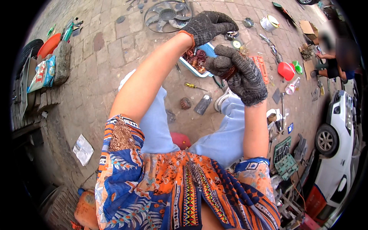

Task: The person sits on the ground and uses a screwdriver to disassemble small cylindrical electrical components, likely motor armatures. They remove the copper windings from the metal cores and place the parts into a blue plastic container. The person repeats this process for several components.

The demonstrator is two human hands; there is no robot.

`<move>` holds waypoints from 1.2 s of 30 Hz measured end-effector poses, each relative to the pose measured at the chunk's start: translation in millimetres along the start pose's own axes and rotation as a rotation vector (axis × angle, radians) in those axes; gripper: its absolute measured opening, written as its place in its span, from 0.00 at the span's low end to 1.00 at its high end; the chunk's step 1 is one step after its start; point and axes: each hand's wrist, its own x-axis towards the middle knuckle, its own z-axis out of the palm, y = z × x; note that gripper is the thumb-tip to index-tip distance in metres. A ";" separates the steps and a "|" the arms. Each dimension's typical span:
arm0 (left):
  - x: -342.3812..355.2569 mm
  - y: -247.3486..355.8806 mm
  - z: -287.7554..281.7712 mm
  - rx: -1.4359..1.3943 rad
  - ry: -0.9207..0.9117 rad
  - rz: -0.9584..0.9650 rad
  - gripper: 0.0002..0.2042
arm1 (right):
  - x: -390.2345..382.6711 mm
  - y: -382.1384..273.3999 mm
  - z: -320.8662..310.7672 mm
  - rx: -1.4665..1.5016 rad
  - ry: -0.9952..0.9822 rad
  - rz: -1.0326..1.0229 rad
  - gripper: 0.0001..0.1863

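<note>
My left hand (207,28), in a dark grey knit glove, is raised at the top middle with bent fingers pressed together; whatever is at its fingertips is too small or hidden to tell. Below and to its right, my right hand (241,76), gloved alike, is closed on a dark reddish-brown piece (229,73), partly hidden by the fingers. Behind my hands a blue tray (209,49) holds tangled copper windings (195,58). A yellow screwdriver (189,85), a dark flat rectangular piece (202,103) and a small ribbed part (185,103) lie on the paving between my jeans-clad legs.
A fan (167,14) lies ahead. At right are a red container (285,71), an orange tool case (260,65), a green socket case (281,151), a white car (335,153) and a crouching person (332,71). An orange basin (48,46) and newspaper (83,149) are at left.
</note>
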 end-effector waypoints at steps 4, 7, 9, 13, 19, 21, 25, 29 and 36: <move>-9.9 -10.0 9.1 0.063 -0.153 -0.037 0.16 | 1.5 -11.5 -10.8 0.288 0.034 -0.210 0.23; -11.5 18.5 24.7 -0.209 -0.346 -0.185 0.15 | -7.4 -22.9 -35.9 0.534 0.044 -0.427 0.21; -19.8 23.6 36.4 -0.234 -0.408 -0.233 0.14 | -7.0 -31.7 -46.3 0.613 0.116 -0.544 0.20; -26.3 42.0 45.7 -0.153 -0.535 -0.186 0.15 | -12.7 -41.8 -67.8 0.232 0.474 -0.682 0.20; -26.3 38.8 34.7 -0.179 -0.332 -0.072 0.13 | -13.5 -38.2 -43.1 -0.482 0.535 -0.573 0.20; -24.0 40.1 29.6 -0.156 -0.321 -0.071 0.11 | -14.2 -34.1 -43.1 -0.616 0.547 -0.465 0.17; -23.5 42.8 12.9 -0.268 -0.325 -0.089 0.12 | -18.6 -24.7 -55.1 -1.471 0.434 -0.304 0.17; -20.7 37.5 -2.8 -0.388 -0.321 -0.026 0.12 | -26.7 -16.1 -56.6 -1.712 0.184 -0.386 0.22; -23.6 45.2 -6.1 -0.129 -0.300 0.004 0.11 | -17.4 -22.3 -24.9 -1.225 -0.011 0.004 0.16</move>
